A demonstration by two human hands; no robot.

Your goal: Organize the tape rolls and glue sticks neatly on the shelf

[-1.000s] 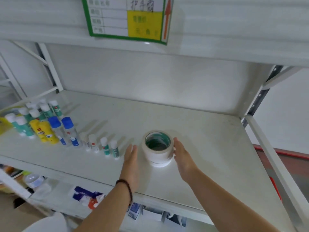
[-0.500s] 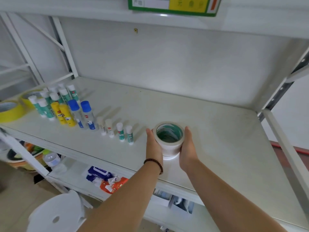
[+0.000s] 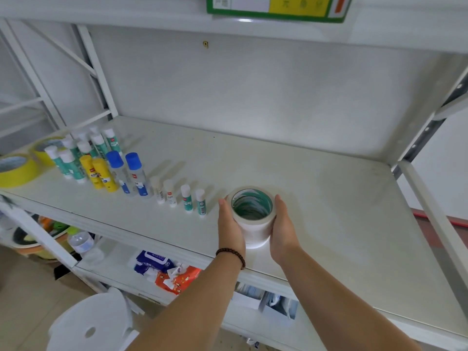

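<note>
Right now the white tape stack (image 3: 253, 216) stands upright at centre frame, near the front edge of the shelf (image 3: 329, 198), its open core facing up so the long axis runs vertically. I have it cupped between both palms: my left hand (image 3: 231, 229) presses its left wall and my right hand (image 3: 283, 229) its right wall, fingers fairly straight rather than wrapped round it. Neither hand is nearer; the stack sits squarely between them. Just to its left, toward mid-frame, a row of small glue sticks (image 3: 187, 198) stands in line, the closest one near my left fingertips but apart from them. Further left are the blue-capped bottles (image 3: 129, 173), the yellow sticks (image 3: 100, 174), and the yellow tape rolls (image 3: 17, 169) at the far left edge. I judge any slide leftward has to stop short of that glue row, or it will topple.
</note>
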